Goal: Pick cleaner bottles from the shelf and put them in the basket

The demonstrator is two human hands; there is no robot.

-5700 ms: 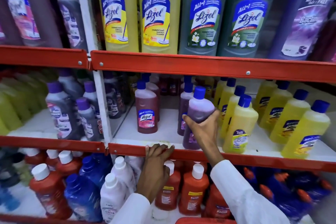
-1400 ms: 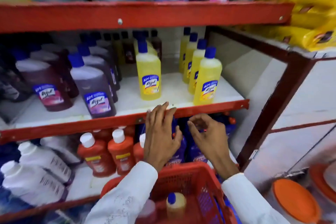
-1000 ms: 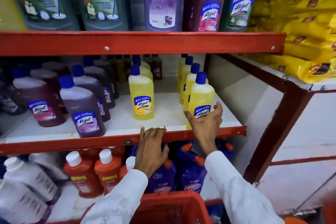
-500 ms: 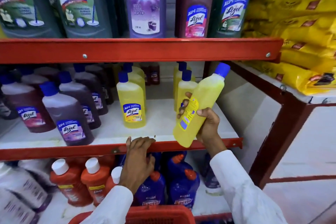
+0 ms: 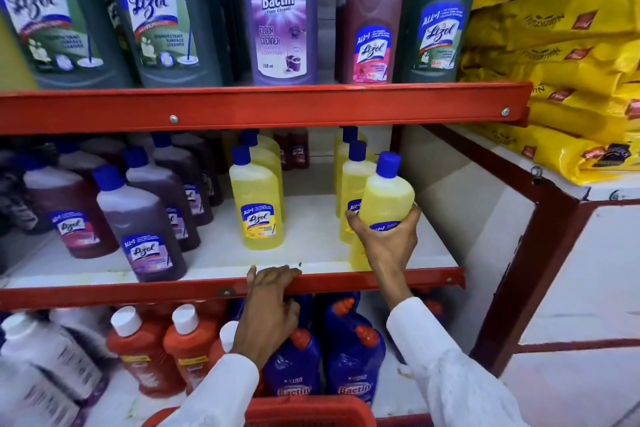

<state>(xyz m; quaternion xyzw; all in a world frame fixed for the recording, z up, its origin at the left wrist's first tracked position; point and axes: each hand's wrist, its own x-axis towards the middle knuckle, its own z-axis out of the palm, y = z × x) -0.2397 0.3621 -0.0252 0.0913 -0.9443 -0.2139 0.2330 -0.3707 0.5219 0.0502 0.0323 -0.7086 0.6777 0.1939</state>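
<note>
My right hand (image 5: pixel 386 244) grips a yellow cleaner bottle (image 5: pixel 386 196) with a blue cap, held nearly upright over the right end of the middle shelf (image 5: pixel 156 289). Its base seems to touch the shelf board, partly hidden by my hand. My left hand (image 5: pixel 268 308) rests with its fingers hooked over the red front edge of that shelf, holding no bottle. Only the red rim of the basket (image 5: pixel 308 409) shows at the bottom of the frame. More yellow bottles (image 5: pixel 258 201) stand on the same shelf.
Dark purple bottles (image 5: pixel 147 222) fill the left of the middle shelf. Large green and purple bottles (image 5: pixel 278 10) stand on the top shelf. Orange, white and blue bottles (image 5: pixel 349 350) sit on the lowest shelf. Yellow bags (image 5: pixel 568 55) are stacked at the right above a red frame post (image 5: pixel 519 274).
Half a second ago my right hand held the yellow bottle tilted and lifted clear of the shelf; now it is upright and lower, back at the shelf board. My left hand stays on the edge.
</note>
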